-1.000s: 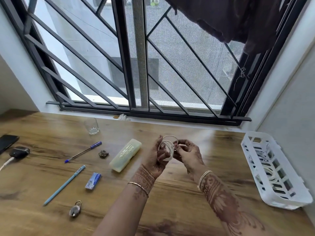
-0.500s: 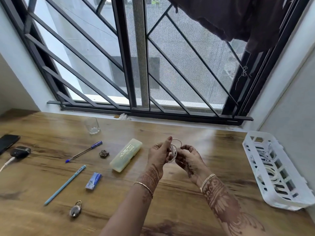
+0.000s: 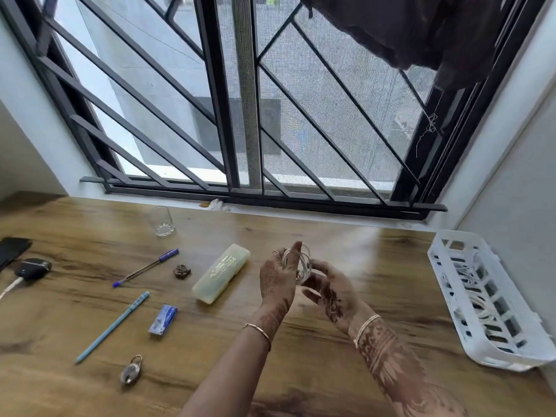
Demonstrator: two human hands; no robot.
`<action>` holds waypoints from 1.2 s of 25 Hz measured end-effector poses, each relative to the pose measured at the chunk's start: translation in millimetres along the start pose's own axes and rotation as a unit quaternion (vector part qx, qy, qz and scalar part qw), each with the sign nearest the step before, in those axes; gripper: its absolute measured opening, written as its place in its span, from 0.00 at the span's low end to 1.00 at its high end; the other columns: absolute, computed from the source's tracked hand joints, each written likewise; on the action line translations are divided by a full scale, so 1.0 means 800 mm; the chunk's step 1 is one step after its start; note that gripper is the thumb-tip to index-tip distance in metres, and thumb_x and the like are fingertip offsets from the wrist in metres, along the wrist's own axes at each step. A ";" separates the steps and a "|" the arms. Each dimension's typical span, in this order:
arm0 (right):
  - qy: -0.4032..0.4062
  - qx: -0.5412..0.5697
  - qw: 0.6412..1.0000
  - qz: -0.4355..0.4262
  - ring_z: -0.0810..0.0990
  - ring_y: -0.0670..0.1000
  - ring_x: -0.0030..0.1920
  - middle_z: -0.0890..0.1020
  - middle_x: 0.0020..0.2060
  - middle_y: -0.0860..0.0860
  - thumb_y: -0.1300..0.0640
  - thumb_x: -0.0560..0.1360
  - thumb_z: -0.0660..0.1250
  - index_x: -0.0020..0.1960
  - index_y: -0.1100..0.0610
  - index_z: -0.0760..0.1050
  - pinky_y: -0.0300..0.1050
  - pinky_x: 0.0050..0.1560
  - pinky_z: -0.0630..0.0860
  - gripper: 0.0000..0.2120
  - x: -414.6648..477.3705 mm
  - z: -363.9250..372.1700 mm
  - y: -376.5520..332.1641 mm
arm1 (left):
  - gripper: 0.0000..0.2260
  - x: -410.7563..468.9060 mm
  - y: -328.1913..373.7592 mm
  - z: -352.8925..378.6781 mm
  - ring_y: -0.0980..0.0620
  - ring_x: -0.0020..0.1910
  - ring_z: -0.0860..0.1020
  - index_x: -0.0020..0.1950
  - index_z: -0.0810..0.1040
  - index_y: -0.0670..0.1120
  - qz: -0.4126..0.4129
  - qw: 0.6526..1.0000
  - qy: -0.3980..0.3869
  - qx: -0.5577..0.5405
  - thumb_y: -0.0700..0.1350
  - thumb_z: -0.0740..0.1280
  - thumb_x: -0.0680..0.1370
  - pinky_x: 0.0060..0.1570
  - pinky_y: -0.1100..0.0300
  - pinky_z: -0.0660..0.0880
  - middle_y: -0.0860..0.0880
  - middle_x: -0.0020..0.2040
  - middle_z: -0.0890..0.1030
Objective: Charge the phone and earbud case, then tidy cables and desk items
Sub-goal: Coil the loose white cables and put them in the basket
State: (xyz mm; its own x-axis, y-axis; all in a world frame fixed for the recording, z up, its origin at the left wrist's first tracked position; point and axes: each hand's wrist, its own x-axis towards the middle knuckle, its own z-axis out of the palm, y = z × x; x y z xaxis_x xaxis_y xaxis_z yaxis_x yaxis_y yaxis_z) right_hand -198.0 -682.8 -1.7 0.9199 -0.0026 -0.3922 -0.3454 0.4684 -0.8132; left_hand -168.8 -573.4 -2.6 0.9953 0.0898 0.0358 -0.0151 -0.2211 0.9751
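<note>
A: Why does the person hold the coiled white cable (image 3: 304,261) above the wooden desk (image 3: 90,236) and not on it?

B: Likely so the loops stay gathered while the end is secured. The left hand (image 3: 276,281) stands upright, back to the camera, its fingers close together with the loops against them. The right hand (image 3: 329,291) curls its fingers and pinches the coil's lower part. Blur hides the thumbs.

A: Where does the coil belong?

B: Probably in the white slotted plastic basket (image 3: 430,260) at the right edge by the wall, where other white cables already lie. It sits well apart from the hands, so a reach to the right is called for.

A: And the charging?

B: The black phone (image 3: 12,249) lies at the far left. Just beside it, the black earbud case (image 3: 33,267) has a white lead (image 3: 10,288) plugged in. Whether the phone is connected cannot be told.

A: What is left to tidy?

B: Left of the hands lie a pale yellow pencil box (image 3: 221,273), a blue-capped pen (image 3: 146,267), a light-blue pen (image 3: 112,326), a metal padlock (image 3: 131,371) and, farther off, a clear drinking glass (image 3: 162,222).
</note>
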 end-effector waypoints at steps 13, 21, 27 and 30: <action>-0.017 -0.061 0.992 -0.111 0.78 0.37 0.29 0.82 0.33 0.49 0.70 0.74 0.66 0.54 0.64 0.74 0.27 0.29 0.71 0.09 -0.001 0.007 0.012 | 0.15 0.005 -0.017 -0.008 0.54 0.46 0.81 0.66 0.76 0.50 0.140 0.985 0.003 0.102 0.51 0.62 0.80 0.45 0.63 0.75 0.51 0.49 0.84; 0.166 -0.313 0.901 -0.249 0.81 0.52 0.39 0.83 0.37 0.52 0.48 0.77 0.65 0.43 0.58 0.74 0.53 0.46 0.77 0.12 0.016 -0.005 0.025 | 0.26 0.012 -0.027 -0.003 0.48 0.47 0.81 0.73 0.63 0.44 0.157 0.974 -0.038 0.156 0.54 0.62 0.79 0.49 0.54 0.76 0.48 0.45 0.83; 0.203 -0.271 0.897 -0.283 0.80 0.45 0.29 0.83 0.33 0.48 0.54 0.76 0.67 0.41 0.52 0.74 0.44 0.32 0.78 0.06 0.016 -0.026 0.015 | 0.14 0.026 -0.044 -0.024 0.49 0.49 0.80 0.58 0.77 0.48 0.105 0.974 -0.070 0.186 0.53 0.67 0.77 0.50 0.60 0.73 0.48 0.49 0.82; 0.212 -0.231 0.916 -0.250 0.79 0.50 0.31 0.82 0.31 0.52 0.58 0.75 0.69 0.40 0.56 0.76 0.45 0.35 0.78 0.05 0.023 -0.046 0.011 | 0.09 0.028 -0.059 -0.033 0.48 0.46 0.80 0.50 0.80 0.47 0.115 0.965 -0.091 0.219 0.50 0.65 0.79 0.44 0.62 0.69 0.47 0.44 0.83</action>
State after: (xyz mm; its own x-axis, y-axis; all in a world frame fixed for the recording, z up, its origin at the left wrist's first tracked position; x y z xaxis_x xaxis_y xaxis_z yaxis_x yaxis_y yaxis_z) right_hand -190.6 -711.3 -32.0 0.8632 -0.5041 0.0271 -0.0323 -0.1087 -0.9936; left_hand -148.2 -535.1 -41.7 0.9715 -0.1735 0.1616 -0.2347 -0.6072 0.7591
